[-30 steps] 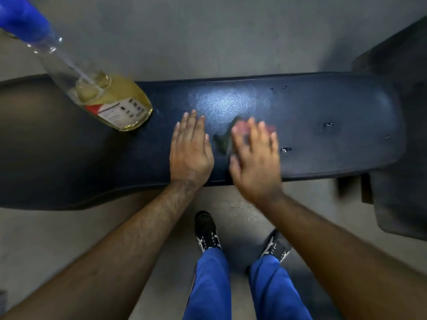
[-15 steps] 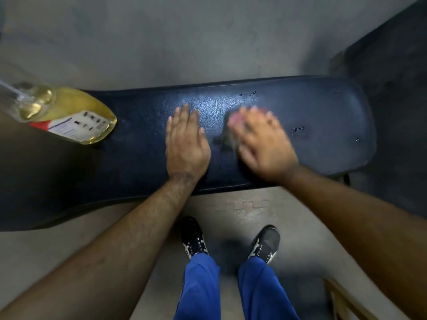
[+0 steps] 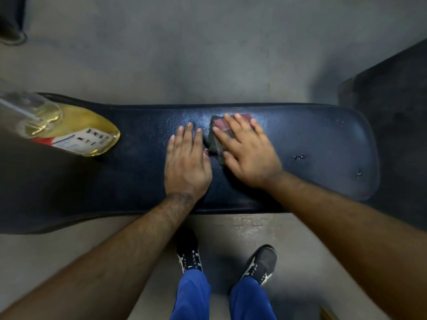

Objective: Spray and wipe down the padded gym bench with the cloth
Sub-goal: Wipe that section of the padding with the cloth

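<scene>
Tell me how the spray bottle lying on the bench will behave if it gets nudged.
The spray bottle lies on its side on the bench, and its body looks rounded, so it may roll. The yellow liquid inside fills it only partly and would likely slosh, making it wobble. The pad's grainy surface probably slows sliding.

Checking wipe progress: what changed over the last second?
Right hand slid the cloth from the bench's near edge toward the far edge. Left hand stayed flat beside it; bottle still lies at left; droplets at right remain unwiped.
</scene>
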{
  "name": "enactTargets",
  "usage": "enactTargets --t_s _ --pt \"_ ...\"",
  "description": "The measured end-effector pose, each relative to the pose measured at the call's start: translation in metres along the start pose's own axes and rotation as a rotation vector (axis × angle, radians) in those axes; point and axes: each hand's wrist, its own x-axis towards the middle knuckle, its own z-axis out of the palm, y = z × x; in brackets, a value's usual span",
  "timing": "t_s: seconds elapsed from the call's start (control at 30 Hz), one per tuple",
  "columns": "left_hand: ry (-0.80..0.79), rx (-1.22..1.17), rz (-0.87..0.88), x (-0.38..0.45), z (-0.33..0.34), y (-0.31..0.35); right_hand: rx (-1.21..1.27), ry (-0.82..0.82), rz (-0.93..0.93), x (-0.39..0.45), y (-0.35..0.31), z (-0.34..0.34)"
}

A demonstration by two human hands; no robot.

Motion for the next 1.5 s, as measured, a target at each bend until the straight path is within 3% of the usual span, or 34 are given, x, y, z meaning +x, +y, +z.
enactTargets --t_s 0.03,0.13,0.17,0.27,0.33,0.37,0.43,0.47,0.5,0.6,0.67,0.73,0.8,0.83,0.87,0.93,0.97,1.0,1.03,1.07,1.1,1.13,1.2,1.27,1.3,1.4,1.43,1.5 --pt "-0.001 0.008 -0.002 -0.001 0.001 0.000 -0.010 0.021 -0.002 0.003 0.022 -0.005" --pt "-0.020 0.040 -0.017 0.000 0.000 0.003 0.031 0.126 0.492 0.018 0.031 -0.010" --pt "-0.032 0.050 -0.010 0.000 -0.003 0.005 0.034 0.139 0.524 0.012 0.014 -0.004" --pt "-0.076 0.034 0.065 0.002 -0.007 0.012 0.030 0.034 0.088 -0.046 -0.022 0.005" --pt "-0.088 -0.016 0.076 -0.001 -0.008 0.012 -0.016 0.003 -0.063 -0.056 0.014 0.000" --pt "-0.084 -0.029 0.080 -0.003 -0.007 0.013 -0.037 0.034 0.040 -0.048 0.032 -0.002" --pt "-0.077 -0.032 0.075 -0.004 -0.006 0.015 0.050 0.129 0.445 -0.028 0.037 -0.006" --pt "-0.078 -0.039 0.062 -0.007 -0.006 0.017 0.072 0.155 0.547 -0.029 0.020 -0.002" --pt "-0.075 -0.057 0.046 -0.008 -0.007 0.019 0.068 0.178 0.508 -0.040 -0.003 0.006" --pt "-0.069 -0.141 0.019 -0.011 -0.007 0.031 0.018 0.058 -0.006 -0.114 -0.035 0.021" --pt "-0.046 -0.178 0.034 -0.014 -0.003 0.040 -0.074 0.042 -0.135 -0.126 0.005 0.014" --pt "-0.024 -0.204 0.078 -0.014 0.005 0.051 -0.070 0.114 0.145 -0.115 0.032 0.009" --pt "-0.020 -0.211 0.083 -0.014 0.008 0.061 0.000 0.203 0.452 -0.110 0.015 0.013" --pt "-0.021 -0.214 0.078 -0.013 0.009 0.065 0.010 0.219 0.434 -0.116 -0.003 0.019" --pt "-0.028 -0.220 0.081 -0.009 0.009 0.069 0.001 0.190 0.296 -0.129 -0.014 0.024" --pt "-0.047 -0.223 0.106 0.001 0.011 0.076 -0.052 0.040 -0.069 -0.151 0.011 0.020" --pt "-0.050 -0.220 0.122 0.009 0.013 0.079 -0.091 0.025 -0.102 -0.149 0.035 0.012" --pt "-0.051 -0.218 0.133 0.017 0.016 0.082 -0.110 0.045 0.003 -0.142 0.057 0.006" --pt "-0.056 -0.220 0.128 0.025 0.018 0.086 -0.057 0.077 0.220 -0.132 0.070 -0.003" --pt "-0.062 -0.225 0.106 0.032 0.020 0.089 -0.014 0.133 0.445 -0.123 0.071 -0.007" --pt "-0.063 -0.219 0.086 0.036 0.022 0.092 -0.001 0.153 0.549 -0.116 0.061 -0.006" --pt "-0.060 -0.193 0.077 0.036 0.025 0.095 -0.008 0.150 0.515 -0.114 0.045 -0.001" --pt "-0.051 -0.129 0.089 0.031 0.028 0.099 -0.031 0.041 0.211 -0.129 0.032 0.000" --pt "-0.054 -0.096 0.099 0.029 0.032 0.099 -0.068 -0.015 0.021 -0.131 0.067 -0.009" --pt "-0.051 -0.080 0.100 0.028 0.034 0.098 -0.091 0.004 0.086 -0.122 0.086 -0.013" --pt "-0.037 -0.038 0.083 0.031 0.036 0.097 -0.016 0.071 0.568 -0.084 0.091 -0.018" --pt "-0.039 -0.031 0.091 0.031 0.035 0.097 -0.014 0.077 0.556 -0.076 0.075 -0.014" --pt "-0.060 -0.019 0.105 0.031 0.030 0.099 -0.012 0.004 0.257 -0.070 0.053 -0.014"
